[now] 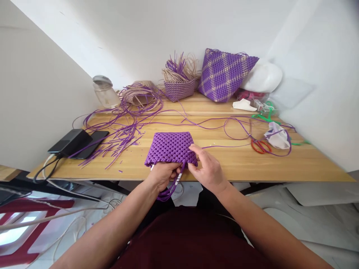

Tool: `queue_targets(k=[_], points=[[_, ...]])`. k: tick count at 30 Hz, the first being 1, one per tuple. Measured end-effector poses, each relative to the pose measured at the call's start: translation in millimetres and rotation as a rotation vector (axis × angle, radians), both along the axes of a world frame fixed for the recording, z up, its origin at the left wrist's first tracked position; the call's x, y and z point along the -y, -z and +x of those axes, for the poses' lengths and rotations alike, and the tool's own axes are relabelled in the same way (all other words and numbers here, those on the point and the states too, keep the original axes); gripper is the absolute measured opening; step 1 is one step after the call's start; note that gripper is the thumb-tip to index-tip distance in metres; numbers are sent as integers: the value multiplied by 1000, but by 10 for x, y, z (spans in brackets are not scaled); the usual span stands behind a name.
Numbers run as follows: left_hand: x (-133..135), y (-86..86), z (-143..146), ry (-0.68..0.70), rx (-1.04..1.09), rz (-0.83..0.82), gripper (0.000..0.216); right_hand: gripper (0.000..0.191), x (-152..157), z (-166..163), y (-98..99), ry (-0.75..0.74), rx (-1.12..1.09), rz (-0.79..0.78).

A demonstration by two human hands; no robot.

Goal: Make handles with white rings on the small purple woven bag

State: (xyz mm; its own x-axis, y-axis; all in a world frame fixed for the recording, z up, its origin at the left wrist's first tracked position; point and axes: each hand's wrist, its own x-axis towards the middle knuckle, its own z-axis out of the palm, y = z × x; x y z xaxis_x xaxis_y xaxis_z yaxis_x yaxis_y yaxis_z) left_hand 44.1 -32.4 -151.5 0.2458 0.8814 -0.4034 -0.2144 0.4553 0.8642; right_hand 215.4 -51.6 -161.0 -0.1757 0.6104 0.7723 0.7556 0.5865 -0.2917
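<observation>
A small purple woven basket (171, 145), made of plastic strands, rests near the table's front edge, its weave facing up. My left hand (166, 175) is closed around the near rim, fingers curled partly under it. Below that hand hangs a looped bundle of purple strands (166, 195), and a white-striped piece (178, 178) shows beside it. At the right corner, my right hand (208, 168) has thumb and index finger closed on the weave. A thin purple strand (221, 146) runs rightward from there. The tips of the left fingers are partly hidden.
Scissors with orange handles (260, 146) lie right, beside a crumpled wrapper (277, 135). Cut purple strips (117, 144) spread left, near a black box (70, 142) and phone (92, 145). Behind stand a jar (106, 93), an unfinished basket (179, 89) and a checkered bag (224, 76).
</observation>
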Motion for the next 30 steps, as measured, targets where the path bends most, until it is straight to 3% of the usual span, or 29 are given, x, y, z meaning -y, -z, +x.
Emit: queue_targets(k=[8, 17, 25, 30], points=[[1, -61, -26, -67, -52, -9, 21, 53, 29, -15, -31, -2, 24, 18], [1, 97, 24, -131, -24, 30, 25, 51, 25, -49, -73, 3, 22, 23], [-62, 77, -47, 42, 15, 62, 28, 47, 27, -50, -83, -19, 31, 50], [-68, 119, 28, -88, 92, -2, 24, 45, 26, -47, -69, -26, 41, 73]])
